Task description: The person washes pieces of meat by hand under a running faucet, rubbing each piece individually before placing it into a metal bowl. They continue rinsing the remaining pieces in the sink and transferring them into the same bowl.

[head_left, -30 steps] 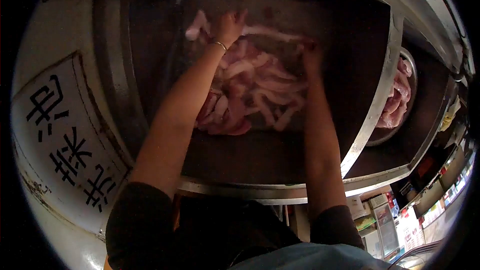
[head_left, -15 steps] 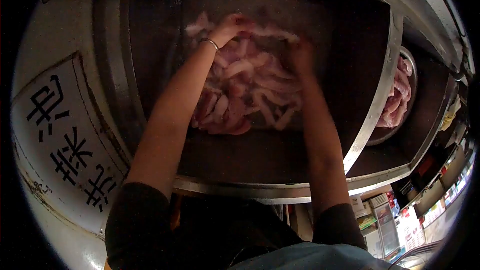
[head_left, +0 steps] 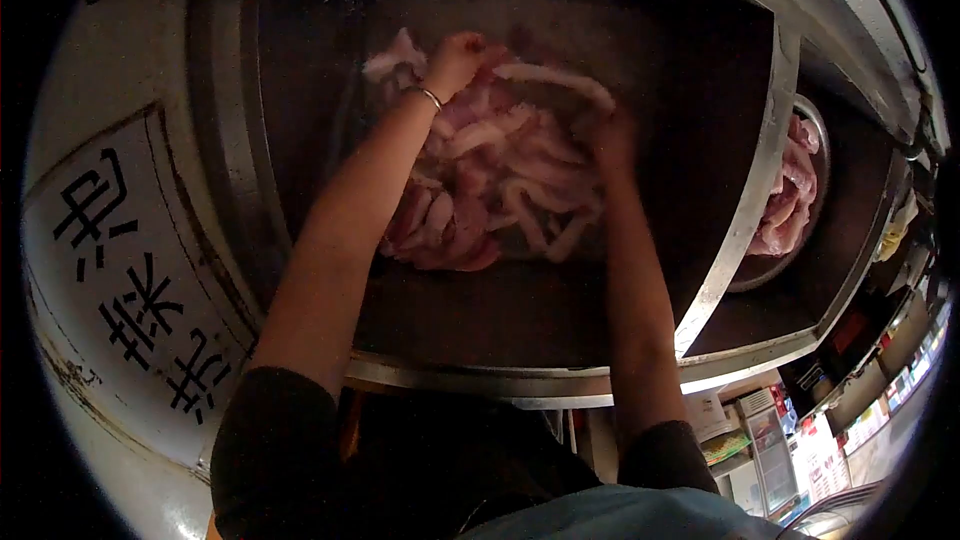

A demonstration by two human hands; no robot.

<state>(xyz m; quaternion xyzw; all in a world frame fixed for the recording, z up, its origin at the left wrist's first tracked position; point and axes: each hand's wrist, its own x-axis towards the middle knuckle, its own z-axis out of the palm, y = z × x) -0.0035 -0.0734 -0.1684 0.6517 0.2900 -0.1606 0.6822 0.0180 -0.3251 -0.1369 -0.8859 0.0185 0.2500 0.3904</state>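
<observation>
Limp, pale-pink raw meat strips (head_left: 515, 155) tangle in a boxy, dark metal sink (head_left: 470, 315); one arcs between the curled bare left hand (head_left: 460, 60) and blurred bare right hand (head_left: 612, 137), grips unclear.

dimly lit around the middle, much brighter toward the lower right. to the left, a pale wall (head_left: 125, 70), and along it a whitish sign (head_left: 150, 290) with three large black chinese characters, tilted in view and bordered by dark, grimy lines. across the upper right, a worn, pale ledge (head_left: 830, 0). at the lower right, past the metal rim (head_left: 560, 383), a clear-fronted cabinet (head_left: 772, 450), a green packet (head_left: 727, 447), and a red-and-white printed sheet (head_left: 822, 465) in strong light.
</observation>
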